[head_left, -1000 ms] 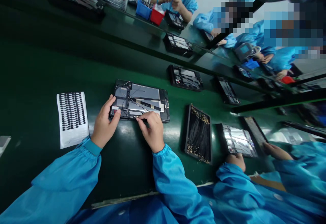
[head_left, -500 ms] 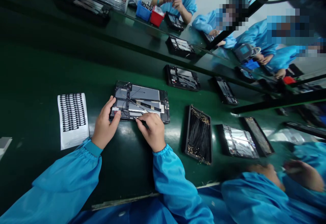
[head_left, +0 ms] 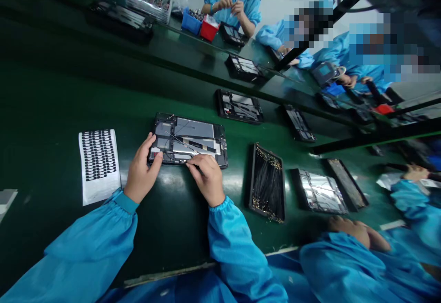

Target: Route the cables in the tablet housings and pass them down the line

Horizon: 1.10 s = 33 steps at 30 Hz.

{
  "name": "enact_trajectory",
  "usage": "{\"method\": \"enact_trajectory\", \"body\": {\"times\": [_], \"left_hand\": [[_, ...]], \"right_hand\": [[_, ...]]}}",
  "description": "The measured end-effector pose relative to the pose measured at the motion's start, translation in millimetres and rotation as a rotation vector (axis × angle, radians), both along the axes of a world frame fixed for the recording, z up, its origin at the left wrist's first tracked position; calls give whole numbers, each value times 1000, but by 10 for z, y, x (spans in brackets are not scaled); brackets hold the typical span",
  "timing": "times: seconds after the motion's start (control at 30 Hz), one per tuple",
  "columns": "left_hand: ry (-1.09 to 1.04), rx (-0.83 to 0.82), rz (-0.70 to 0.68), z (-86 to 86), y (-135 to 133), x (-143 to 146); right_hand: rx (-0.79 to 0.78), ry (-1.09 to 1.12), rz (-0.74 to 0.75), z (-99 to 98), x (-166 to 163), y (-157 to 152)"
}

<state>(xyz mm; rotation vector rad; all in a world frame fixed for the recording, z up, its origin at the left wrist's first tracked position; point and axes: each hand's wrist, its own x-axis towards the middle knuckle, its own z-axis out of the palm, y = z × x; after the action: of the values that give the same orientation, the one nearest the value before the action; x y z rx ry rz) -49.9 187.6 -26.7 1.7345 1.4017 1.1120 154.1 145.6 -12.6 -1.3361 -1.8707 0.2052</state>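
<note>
An opened tablet (head_left: 193,135) with bare boards, metal shields and thin black cables lies on the green belt in front of me. My left hand (head_left: 142,171) grips its near-left corner, thumb on top and fingers along the edge. My right hand (head_left: 207,177) rests at the near edge with fingers pinched together on a thin cable or small part that I cannot name. A white sheet of small black pads (head_left: 99,163) lies to the left of my left hand.
A black tray of thin gold-tipped cables (head_left: 268,182) lies right of the tablet. Beside it are another opened tablet (head_left: 319,192) and a dark tray (head_left: 346,183), with a co-worker's hand (head_left: 349,230) nearby. More tablets (head_left: 238,105) lie further along the belt. Other blue-coated people sit across.
My hands have barely moved on the tablet. The co-worker on the right took both hands off the neighbouring tablet. The view shifted slightly.
</note>
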Motion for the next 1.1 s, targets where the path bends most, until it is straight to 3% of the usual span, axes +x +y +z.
{"method": "enact_trajectory", "body": {"times": [0.43,0.57,0.7,0.87,1.1], "left_hand": [[24,-7,-9,19,-39,-10],[199,214,-9,63,-116,6],[321,408,-100,107,-138,45],[346,344,-124,118,-92,89],[406,339,-45,119,-102,184]], "right_hand": [[67,54,-41,-124,-44,-97],[60,45,-35,-120,-45,-97],[33,32,-4,-86,-27,-102],[18,-20,14,-56,-19,-109],[5,-13,-6,-35,-29,-106]]}}
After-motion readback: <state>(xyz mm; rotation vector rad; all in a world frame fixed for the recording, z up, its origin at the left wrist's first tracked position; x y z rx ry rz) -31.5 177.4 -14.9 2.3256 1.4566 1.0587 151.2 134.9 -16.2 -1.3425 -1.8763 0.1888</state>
